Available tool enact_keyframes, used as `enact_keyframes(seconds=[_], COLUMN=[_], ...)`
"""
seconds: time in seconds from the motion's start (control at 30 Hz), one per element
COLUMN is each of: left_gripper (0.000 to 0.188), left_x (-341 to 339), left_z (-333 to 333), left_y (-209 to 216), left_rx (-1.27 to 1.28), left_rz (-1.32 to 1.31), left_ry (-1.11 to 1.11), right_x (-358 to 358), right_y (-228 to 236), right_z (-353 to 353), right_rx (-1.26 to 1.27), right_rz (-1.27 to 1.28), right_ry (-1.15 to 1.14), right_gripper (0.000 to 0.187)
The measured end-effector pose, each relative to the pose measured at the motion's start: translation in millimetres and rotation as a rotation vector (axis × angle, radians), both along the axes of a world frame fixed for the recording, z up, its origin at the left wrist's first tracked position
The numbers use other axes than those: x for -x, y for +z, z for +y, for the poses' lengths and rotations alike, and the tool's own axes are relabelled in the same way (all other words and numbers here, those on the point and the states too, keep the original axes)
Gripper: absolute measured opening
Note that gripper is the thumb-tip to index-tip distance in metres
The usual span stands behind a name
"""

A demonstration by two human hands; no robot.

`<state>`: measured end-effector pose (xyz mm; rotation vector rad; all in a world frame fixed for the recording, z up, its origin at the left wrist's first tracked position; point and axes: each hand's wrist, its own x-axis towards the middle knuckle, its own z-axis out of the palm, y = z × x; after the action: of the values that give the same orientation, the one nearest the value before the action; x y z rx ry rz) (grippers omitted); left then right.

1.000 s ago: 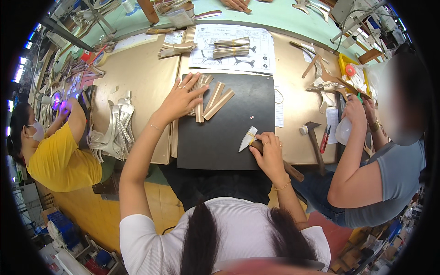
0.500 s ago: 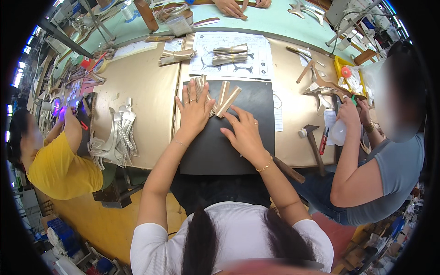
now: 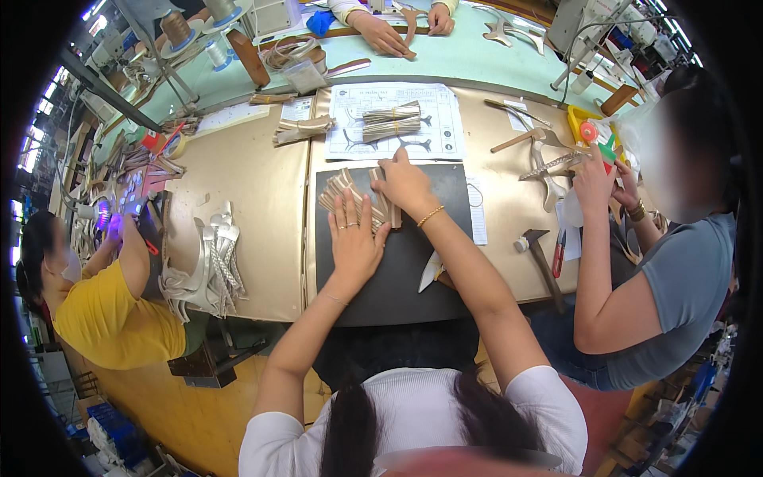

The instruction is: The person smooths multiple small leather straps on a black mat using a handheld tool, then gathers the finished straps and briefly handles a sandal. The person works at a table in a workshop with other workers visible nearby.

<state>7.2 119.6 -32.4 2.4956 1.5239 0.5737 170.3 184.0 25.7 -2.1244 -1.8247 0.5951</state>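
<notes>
A fan of brown-and-cream striped strips [image 3: 337,189] lies on the black mat [image 3: 350,300] in front of me. My left hand [image 3: 356,246] is flat over its lower part, fingers stretched, palm down. At the fan's right side my right hand [image 3: 407,187] has its fingers bent and closed at the top end of a strip [image 3: 375,175]. Its fingertips are partly hidden. Just below, by my right forearm, a pale pointed blade [image 3: 430,272] rests on the mat.
Banded strip bundles [image 3: 391,122] lie on a printed drawing sheet [image 3: 445,147] beyond the mat. A hammer [image 3: 539,258] and a red cutter [image 3: 559,253] are to the right. Silvery straps [image 3: 218,250] lie left. Co-workers sit on both sides; another's hands [image 3: 381,36] work opposite.
My right hand has moved up and away to the top of the strips; the pale blade now shows. My left hand sits lower in the picture. The two separately angled strips now stand closer together.
</notes>
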Motion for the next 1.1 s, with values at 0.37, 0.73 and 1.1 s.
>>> enact_keyframes(seconds=[0.37,0.73,1.1], left_gripper=[0.071,0.068,0.074], left_x=[2,-5,5], left_z=[-10,0,-7], left_y=[16,-3,7], left_rx=[-0.018,-0.058,0.123], left_rz=[-0.028,0.023,-0.571], left_ry=[-0.094,-0.063,0.060], right_x=[-16,-54,15], right_y=[-27,66,83], right_z=[4,0,19], right_rx=[-0.190,-0.061,-0.029], right_rz=[0.230,0.129,-0.038], right_ry=[0.139,0.507,0.721], right_gripper=[0.021,0.023,0.026])
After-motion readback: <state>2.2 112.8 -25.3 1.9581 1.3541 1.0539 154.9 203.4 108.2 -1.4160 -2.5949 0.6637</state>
